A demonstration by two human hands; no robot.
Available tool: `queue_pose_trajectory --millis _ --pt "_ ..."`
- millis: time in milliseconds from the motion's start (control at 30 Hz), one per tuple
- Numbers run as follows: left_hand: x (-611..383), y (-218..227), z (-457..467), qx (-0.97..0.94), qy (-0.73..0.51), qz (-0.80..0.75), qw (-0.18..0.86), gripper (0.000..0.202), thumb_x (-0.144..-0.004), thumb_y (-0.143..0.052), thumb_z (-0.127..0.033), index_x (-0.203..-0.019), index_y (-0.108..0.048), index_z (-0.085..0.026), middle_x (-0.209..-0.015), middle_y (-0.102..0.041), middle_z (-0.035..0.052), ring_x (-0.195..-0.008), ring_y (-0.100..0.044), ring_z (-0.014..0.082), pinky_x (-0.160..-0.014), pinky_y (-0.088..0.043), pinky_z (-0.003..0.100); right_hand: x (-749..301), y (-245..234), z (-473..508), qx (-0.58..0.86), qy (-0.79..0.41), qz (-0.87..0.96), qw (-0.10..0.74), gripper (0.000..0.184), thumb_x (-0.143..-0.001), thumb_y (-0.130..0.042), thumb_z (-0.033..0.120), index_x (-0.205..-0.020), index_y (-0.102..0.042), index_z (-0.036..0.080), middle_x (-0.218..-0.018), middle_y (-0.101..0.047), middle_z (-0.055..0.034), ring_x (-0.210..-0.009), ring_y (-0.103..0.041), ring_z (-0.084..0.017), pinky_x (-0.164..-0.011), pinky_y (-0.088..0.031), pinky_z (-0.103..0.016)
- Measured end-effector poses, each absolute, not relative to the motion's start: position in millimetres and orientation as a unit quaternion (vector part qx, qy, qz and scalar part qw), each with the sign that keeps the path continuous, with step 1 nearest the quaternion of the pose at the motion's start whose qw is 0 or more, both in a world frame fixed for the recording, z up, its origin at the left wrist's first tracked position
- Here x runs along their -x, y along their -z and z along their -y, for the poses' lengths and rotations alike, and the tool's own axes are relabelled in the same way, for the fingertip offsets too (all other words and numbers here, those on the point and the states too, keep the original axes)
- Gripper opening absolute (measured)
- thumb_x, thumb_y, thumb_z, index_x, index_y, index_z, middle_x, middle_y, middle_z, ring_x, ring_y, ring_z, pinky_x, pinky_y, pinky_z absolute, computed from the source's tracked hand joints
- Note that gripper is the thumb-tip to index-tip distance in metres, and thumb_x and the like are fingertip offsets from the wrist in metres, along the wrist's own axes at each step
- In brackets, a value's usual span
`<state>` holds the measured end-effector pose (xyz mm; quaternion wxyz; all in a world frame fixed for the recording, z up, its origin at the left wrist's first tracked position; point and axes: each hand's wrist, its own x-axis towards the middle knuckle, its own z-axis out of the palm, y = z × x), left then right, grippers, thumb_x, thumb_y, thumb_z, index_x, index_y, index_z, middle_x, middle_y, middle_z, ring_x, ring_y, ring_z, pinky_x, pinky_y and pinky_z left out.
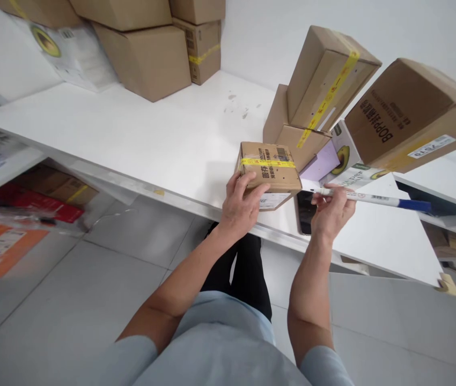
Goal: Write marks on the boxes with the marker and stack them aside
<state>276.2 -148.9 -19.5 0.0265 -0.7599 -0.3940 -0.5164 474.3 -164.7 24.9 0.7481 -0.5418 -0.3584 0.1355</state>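
Observation:
A small cardboard box (274,163) with yellow tape across its top sits near the front edge of the white table (163,134). My left hand (241,206) grips its near left corner, thumb on top. My right hand (332,212) is closed round a white marker (376,200) with a blue cap pointing right, its other end close to the box. A black phone (304,212) lies flat on the table between my two hands.
Stacked cartons (324,80) and a larger brown box (409,115) stand at the right, over a package with avocado print (346,161). More cartons (147,53) are piled at the back left. Shelves with boxes (27,203) are at the left, grey floor tiles below.

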Motion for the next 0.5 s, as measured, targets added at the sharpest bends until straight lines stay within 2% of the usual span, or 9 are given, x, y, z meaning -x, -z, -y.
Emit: queue_pose_trajectory --millis 67,133,200,233,333,500 --pt "-274 19 143 0.758 0.521 0.393 0.017 0.032 -0.097 -0.049 -0.018 -0.123 -0.066 -0.026 -0.139 -0.050 0.0103 -0.139 -0.040 0.0324 -0.114 -0.046 0.053 -489 -12 173 0.642 -0.169 0.393 0.637 0.028 -0.089 -0.052 0.050 -0.081 -0.052 0.023 -0.060 -0.054 0.0061 -0.048 -0.051 -0.010 -0.048 -0.040 -0.023" --pt "-273 19 139 0.757 0.522 0.393 0.007 0.031 -0.098 -0.047 -0.020 -0.123 -0.066 -0.026 -0.140 -0.051 0.0104 -0.139 -0.041 0.0323 -0.115 -0.045 0.053 -499 2 179 0.730 -0.207 0.450 0.471 0.027 -0.089 -0.051 0.049 -0.087 -0.054 0.022 -0.057 -0.054 0.0062 -0.049 -0.052 -0.012 -0.050 -0.041 -0.024" --pt "-273 19 138 0.758 0.520 0.395 -0.008 0.031 -0.099 -0.046 -0.023 -0.123 -0.066 -0.025 -0.140 -0.051 0.0107 -0.139 -0.040 0.0326 -0.115 -0.044 0.053 -504 13 180 0.771 -0.228 0.489 0.338 0.028 -0.086 -0.055 0.048 -0.091 -0.055 0.021 -0.060 -0.058 0.0048 -0.054 -0.056 -0.014 -0.054 -0.043 -0.026" --pt "-273 19 137 0.758 0.519 0.395 -0.014 0.031 -0.099 -0.046 -0.024 -0.123 -0.066 -0.025 -0.140 -0.051 0.0109 -0.140 -0.040 0.0326 -0.116 -0.043 0.053 -504 18 178 0.780 -0.231 0.501 0.297 0.028 -0.085 -0.058 0.047 -0.091 -0.057 0.020 -0.062 -0.060 0.0034 -0.057 -0.059 -0.016 -0.057 -0.044 -0.027" --pt "-273 18 138 0.759 0.520 0.393 -0.012 0.031 -0.100 -0.045 -0.025 -0.123 -0.065 -0.025 -0.140 -0.050 0.0113 -0.139 -0.041 0.0319 -0.115 -0.043 0.052 -497 24 168 0.796 -0.214 0.513 0.238 0.024 -0.082 -0.065 0.041 -0.088 -0.060 0.019 -0.068 -0.067 -0.0020 -0.069 -0.065 -0.020 -0.066 -0.044 -0.029" --pt "-272 18 138 0.759 0.526 0.382 0.019 0.030 -0.100 -0.045 -0.024 -0.123 -0.064 -0.024 -0.138 -0.050 0.0110 -0.136 -0.043 0.0303 -0.113 -0.046 0.050 -482 18 152 0.827 -0.178 0.511 0.156 0.022 -0.082 -0.067 0.036 -0.092 -0.066 0.017 -0.093 -0.074 -0.0149 -0.092 -0.069 -0.029 -0.075 -0.045 -0.033"
